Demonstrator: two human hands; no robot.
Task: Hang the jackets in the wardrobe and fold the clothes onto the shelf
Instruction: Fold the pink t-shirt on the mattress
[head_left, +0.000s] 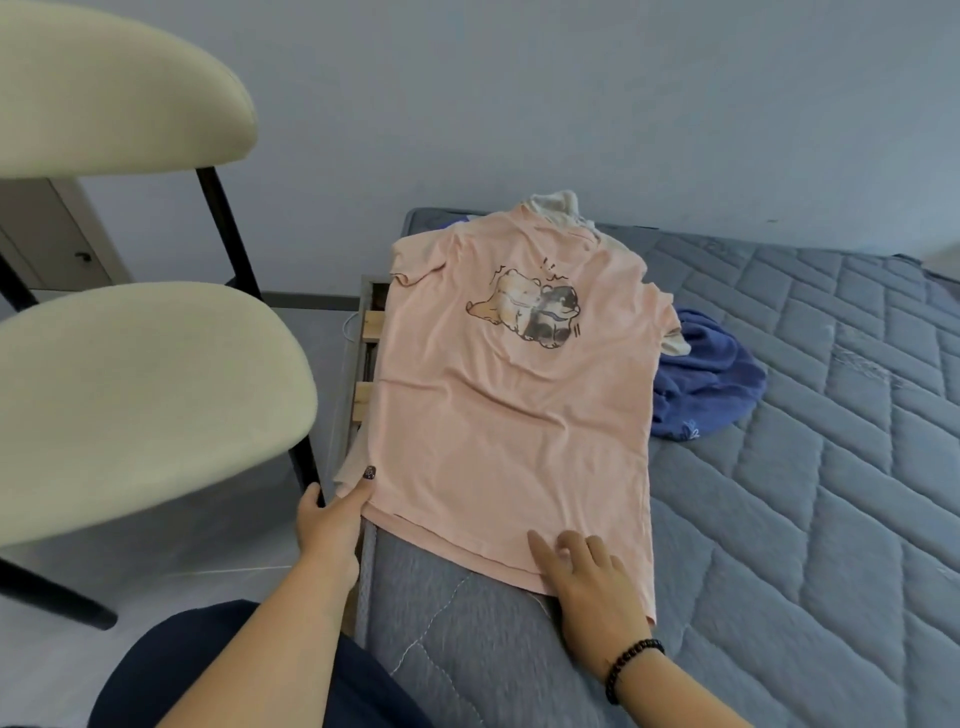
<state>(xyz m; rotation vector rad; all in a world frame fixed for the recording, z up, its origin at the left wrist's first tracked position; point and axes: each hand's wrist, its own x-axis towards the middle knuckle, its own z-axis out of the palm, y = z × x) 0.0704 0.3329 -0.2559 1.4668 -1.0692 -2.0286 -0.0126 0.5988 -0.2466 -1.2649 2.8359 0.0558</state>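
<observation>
A pink T-shirt (511, 415) with a cartoon print lies spread flat on the grey quilted mattress (831, 467), its hem toward me. My left hand (332, 519) pinches the shirt's lower left hem corner, thumb on top of the cloth. My right hand (587, 582) rests flat on the lower right part of the hem with straight fingers. A cream garment (558, 205) peeks out from under the shirt's collar, and a crumpled blue garment (701, 384) lies beside the shirt on its right.
A cream chair (130, 405) with black legs stands close on the left, its seat near the bed's edge. The bed frame's slats (366, 364) show between the mattress and the chair. A grey wall runs behind the bed.
</observation>
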